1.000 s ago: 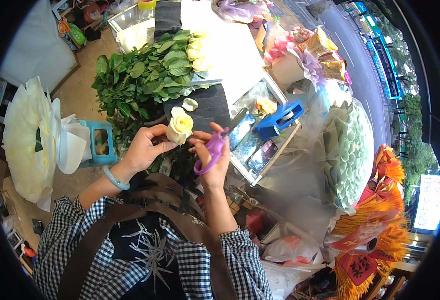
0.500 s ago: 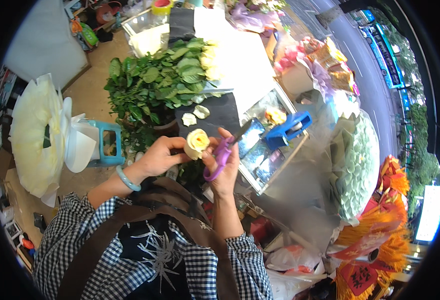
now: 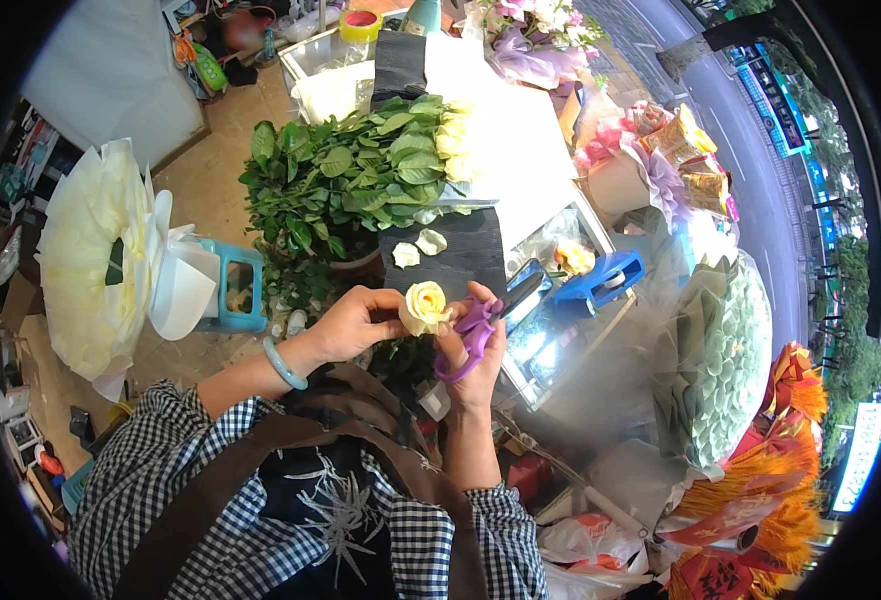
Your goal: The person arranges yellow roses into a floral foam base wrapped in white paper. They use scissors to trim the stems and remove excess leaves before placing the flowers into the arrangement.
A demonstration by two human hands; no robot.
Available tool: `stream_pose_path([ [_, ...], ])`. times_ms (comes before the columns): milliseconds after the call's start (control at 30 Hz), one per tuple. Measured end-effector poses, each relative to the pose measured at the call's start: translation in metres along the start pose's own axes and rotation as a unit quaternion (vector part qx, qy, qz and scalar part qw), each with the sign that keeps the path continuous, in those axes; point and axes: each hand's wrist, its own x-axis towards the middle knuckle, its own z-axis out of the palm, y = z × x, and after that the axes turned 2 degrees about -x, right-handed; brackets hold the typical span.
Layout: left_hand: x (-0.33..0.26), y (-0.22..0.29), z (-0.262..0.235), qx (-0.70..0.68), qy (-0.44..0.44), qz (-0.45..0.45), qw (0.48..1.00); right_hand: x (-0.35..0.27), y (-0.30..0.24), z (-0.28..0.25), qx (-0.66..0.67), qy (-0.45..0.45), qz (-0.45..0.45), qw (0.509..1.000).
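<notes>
A pale yellow rose [image 3: 424, 306] is held upright over the near edge of the table. My left hand [image 3: 364, 322] pinches its head from the left with thumb and fingers. From the right, the fingertips of my right hand [image 3: 478, 368] touch the same bloom. Purple-handled scissors [image 3: 476, 338] are gripped in the right hand, their dark blades pointing up and away to the right. Two loose petals [image 3: 407, 255] lie on a black sheet [image 3: 466, 247] just beyond the rose. The rose's stem is hidden behind my hands.
Leafy cut roses [image 3: 341, 165] lie across the table, heads to the right. A blue tape dispenser [image 3: 601, 284] stands right of the scissors. A big pale-green bouquet [image 3: 726, 365] is at the right, a pale-yellow wrapped one [image 3: 91, 265] at the left beside a blue stool [image 3: 241, 288].
The whole view has shifted, so the table and hands sit farther right and slightly lower. The rose appears turned a little between my fingers; both hands keep their grip.
</notes>
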Motion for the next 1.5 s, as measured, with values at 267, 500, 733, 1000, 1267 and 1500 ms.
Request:
stream_pose_path([
  [267,0.004,0.004,-0.005,0.178,0.089,0.064,0.978,0.001,-0.014,-0.008,-0.032,0.108,-0.027,0.993],
  [500,0.004,0.010,0.001,0.223,0.120,0.095,0.963,-0.004,-0.008,0.006,-0.032,0.066,0.012,0.997],
  [733,0.004,0.012,0.000,0.218,0.142,0.084,0.962,-0.005,-0.007,0.008,-0.013,0.006,0.013,1.000],
  [1000,0.003,0.010,0.001,0.248,0.134,0.107,0.954,0.000,-0.009,0.009,-0.001,0.064,-0.018,0.998],
  [1267,0.003,0.007,0.002,0.293,0.135,0.145,0.936,-0.003,-0.002,0.013,-0.133,0.062,-0.046,0.988],
  [1500,0.003,0.002,0.000,0.352,0.143,0.184,0.907,-0.009,-0.001,0.009,-0.191,0.026,-0.033,0.981],
])
